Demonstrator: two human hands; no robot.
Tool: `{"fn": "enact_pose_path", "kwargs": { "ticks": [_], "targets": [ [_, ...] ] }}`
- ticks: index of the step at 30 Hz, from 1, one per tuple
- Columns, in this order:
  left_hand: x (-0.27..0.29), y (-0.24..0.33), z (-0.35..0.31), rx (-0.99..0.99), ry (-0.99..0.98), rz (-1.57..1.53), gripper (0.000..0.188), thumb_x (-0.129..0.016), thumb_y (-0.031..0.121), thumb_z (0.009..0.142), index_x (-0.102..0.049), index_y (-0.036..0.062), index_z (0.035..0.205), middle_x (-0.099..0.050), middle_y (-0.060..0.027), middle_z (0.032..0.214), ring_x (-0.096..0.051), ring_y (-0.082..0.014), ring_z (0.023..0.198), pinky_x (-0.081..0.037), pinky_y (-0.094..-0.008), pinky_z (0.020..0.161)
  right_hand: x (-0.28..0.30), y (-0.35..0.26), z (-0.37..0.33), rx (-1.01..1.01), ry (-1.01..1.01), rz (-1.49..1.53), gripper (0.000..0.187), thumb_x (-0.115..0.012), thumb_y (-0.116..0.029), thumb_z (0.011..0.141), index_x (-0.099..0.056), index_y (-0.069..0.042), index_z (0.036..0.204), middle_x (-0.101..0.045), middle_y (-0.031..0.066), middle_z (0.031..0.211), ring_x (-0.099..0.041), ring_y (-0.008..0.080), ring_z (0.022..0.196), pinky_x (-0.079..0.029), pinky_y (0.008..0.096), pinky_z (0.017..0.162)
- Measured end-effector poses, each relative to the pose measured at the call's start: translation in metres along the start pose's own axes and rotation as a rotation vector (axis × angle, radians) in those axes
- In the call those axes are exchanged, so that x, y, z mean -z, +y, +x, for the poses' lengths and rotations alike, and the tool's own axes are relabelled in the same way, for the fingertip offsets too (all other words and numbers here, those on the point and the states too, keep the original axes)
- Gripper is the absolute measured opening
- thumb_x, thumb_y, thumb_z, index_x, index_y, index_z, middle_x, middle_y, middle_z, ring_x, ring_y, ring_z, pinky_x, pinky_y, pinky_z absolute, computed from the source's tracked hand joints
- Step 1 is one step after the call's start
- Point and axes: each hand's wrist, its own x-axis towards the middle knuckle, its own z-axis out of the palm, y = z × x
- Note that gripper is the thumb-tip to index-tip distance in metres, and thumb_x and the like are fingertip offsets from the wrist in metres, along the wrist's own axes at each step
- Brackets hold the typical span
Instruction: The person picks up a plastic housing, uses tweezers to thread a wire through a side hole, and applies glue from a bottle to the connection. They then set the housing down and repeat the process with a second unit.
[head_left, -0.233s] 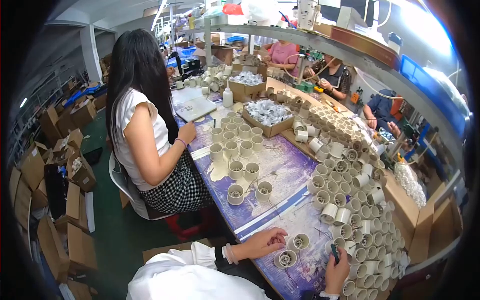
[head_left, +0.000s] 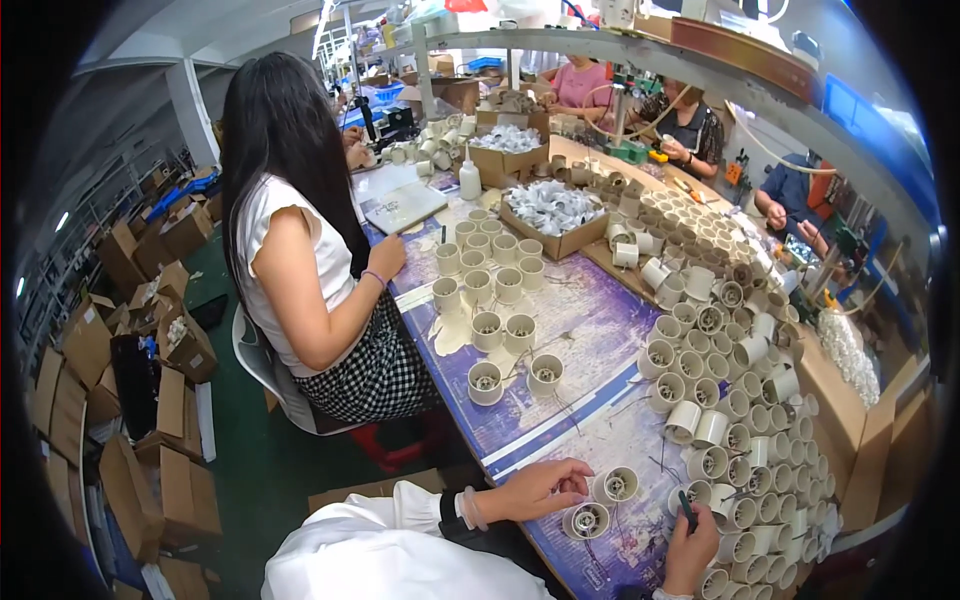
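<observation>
At lower right, the right hand point(head_left: 690, 550) grips a dark pen-like tool point(head_left: 687, 509), tip slanting up-left over a cream cup point(head_left: 675, 503). The left hand point(head_left: 546, 490), loosely curled, seemingly unladen, sits just left of a second cup point(head_left: 617, 486).

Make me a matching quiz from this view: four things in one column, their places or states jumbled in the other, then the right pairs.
Column one
1. Left hand
2. Right hand
3. Squeeze bottle
4. Nearer tabletop carton

Column two
A. Standing upright, white
B. Filled with pale crumpled pieces
C. Gripping a slim dark tool
D. Beside two cups, near the person's white left sleeve

Pairs: 1-D, 2-C, 3-A, 4-B
</observation>
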Motion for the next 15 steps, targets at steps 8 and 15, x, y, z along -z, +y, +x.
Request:
{"fn": "enact_pose_path", "kwargs": {
  "ticks": [8,15],
  "targets": [
    [-0.001,0.0,0.003,-0.015,0.015,-0.005,0.039,-0.058,0.016,0.087,-0.048,0.0039,0.124,-0.065,-0.006,0.103,-0.059,-0.016,0.082,-0.047,-0.0279,0.076,0.043,-0.05,0.007,-0.009,-0.233,-0.089,0.037,-0.066,-0.028,0.084,-0.064,-0.002,0.109,-0.063,0.0267,0.092,-0.06,0.0426,0.083,-0.046,0.0483,0.073],
    [-0.001,-0.001,0.001,-0.038,0.012,0.057,0.039,-0.057,0.017,0.088,-0.049,0.0041,0.123,-0.065,-0.006,0.102,-0.059,-0.0174,0.082,-0.047,-0.0286,0.077,0.043,-0.049,0.0,0.02,-0.214,-0.038,0.033,-0.065,-0.028,0.085,-0.064,-0.001,0.104,-0.063,0.0249,0.086,-0.059,0.0433,0.077,-0.047,0.0461,0.069]
  ]
}}
